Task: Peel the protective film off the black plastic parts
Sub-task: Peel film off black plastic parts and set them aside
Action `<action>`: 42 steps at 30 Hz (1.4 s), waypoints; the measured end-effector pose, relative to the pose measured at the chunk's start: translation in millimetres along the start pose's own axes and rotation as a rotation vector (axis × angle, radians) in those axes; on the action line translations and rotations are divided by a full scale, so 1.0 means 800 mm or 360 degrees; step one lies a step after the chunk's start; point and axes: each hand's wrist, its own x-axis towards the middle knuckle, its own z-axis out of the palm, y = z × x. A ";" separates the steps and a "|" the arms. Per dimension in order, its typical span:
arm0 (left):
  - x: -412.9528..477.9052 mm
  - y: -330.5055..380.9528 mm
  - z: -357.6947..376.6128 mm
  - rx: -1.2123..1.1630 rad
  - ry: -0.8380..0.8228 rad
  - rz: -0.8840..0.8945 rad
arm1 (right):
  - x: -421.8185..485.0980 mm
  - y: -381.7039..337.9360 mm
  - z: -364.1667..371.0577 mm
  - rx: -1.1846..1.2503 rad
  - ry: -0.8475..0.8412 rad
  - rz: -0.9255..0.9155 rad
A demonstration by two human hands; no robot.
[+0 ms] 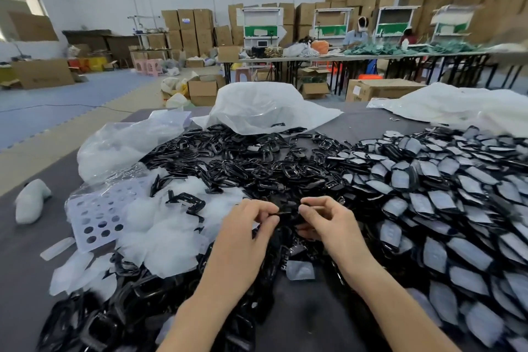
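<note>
Black plastic part sits small and dark between both hands above the grey table, and blur hides whether any film clings to it. Closer to the camera than that part, a loose film scrap lies on the table, with a heap of bare black frames nearer and to the part's left. The left hand pinches the part's left edge between thumb and forefinger, its other fingers curled under. The right hand pinches the right edge in the same way. Left of the part lies a mound of peeled film, and further left a perforated sheet. Right of the part spreads a field of film-covered parts, overlapping like scales. Beyond the part lies a tangle of frames, and behind that a white plastic bag slumps on the table. Far beyond the part stand a long table and stacked cardboard boxes.
</note>
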 end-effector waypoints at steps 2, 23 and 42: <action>-0.006 0.016 0.024 -0.0155 0.0027 -0.0031 | -0.020 0.002 -0.010 0.0153 -0.0006 0.0036; -0.012 0.019 0.063 -0.0299 0.0054 -0.0210 | -0.025 0.012 -0.033 0.0210 -0.0178 0.0006; 0.040 -0.048 0.012 0.1328 -0.0230 -0.0431 | -0.024 0.021 -0.032 -0.0012 -0.0038 0.0040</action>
